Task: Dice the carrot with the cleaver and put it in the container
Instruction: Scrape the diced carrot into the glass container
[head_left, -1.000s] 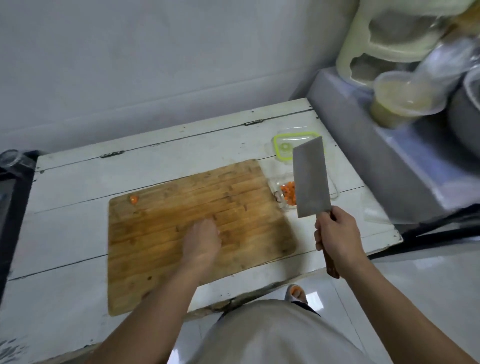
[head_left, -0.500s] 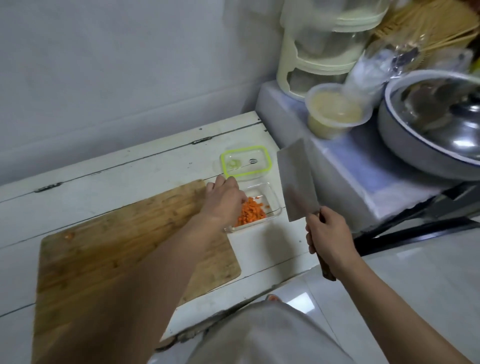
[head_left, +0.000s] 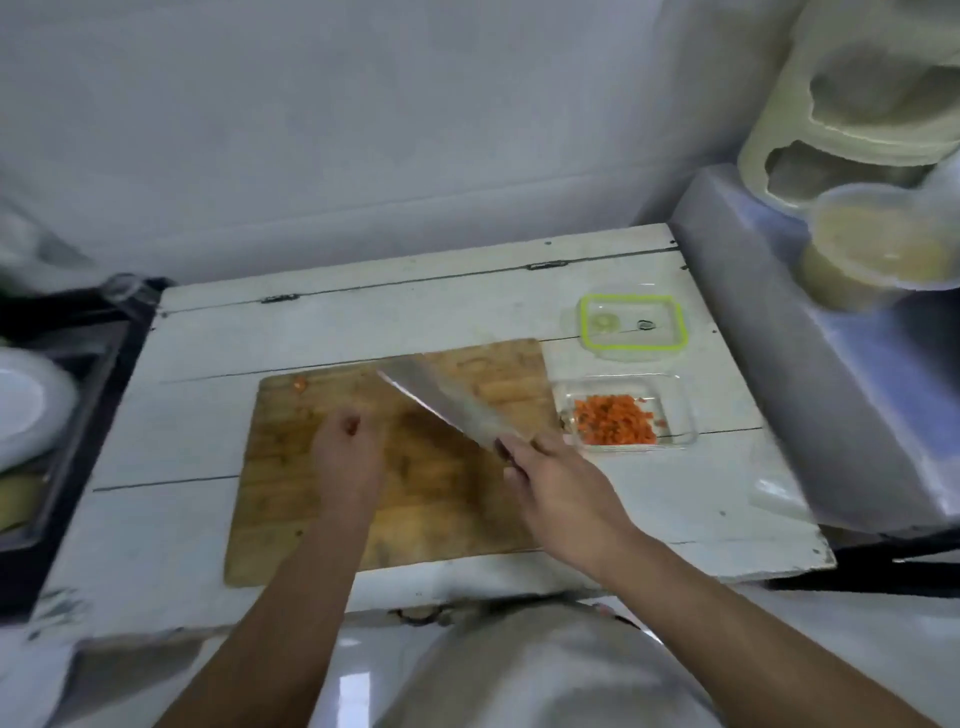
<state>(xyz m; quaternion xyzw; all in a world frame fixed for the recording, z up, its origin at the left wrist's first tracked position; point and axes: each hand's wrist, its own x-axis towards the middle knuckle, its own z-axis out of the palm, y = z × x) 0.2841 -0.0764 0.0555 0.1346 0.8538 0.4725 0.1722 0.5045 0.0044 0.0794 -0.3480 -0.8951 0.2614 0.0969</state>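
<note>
White planks make up the table (head_left: 363, 322), set against a pale wall, with a wooden board (head_left: 426, 499) lying at its middle. At 3 o'clock of the board, just beside its edge, stands the clear container (head_left: 680, 415), holding a heap of diced carrot (head_left: 613, 420); its green-rimmed lid (head_left: 631, 325) lies at 12 o'clock of it. One orange scrap (head_left: 298, 384) sits alone near the board's far left corner, at about 10 o'clock. The right hand (head_left: 550, 467) is clenched round the handle of the cleaver (head_left: 441, 400), whose broad blade slants toward 10 o'clock over the board. The left hand (head_left: 345, 452) has its fingers curled, with a fleck of orange at the fingertips; whether it pinches a piece I cannot tell. Dice look light, firm and a bit damp, likely to cling or roll, so scooping on the flat blade probably suits better than fingers. Open room lies left of the board; a raised grey ledge (head_left: 810, 364) crowds the container at 3 o'clock.
</note>
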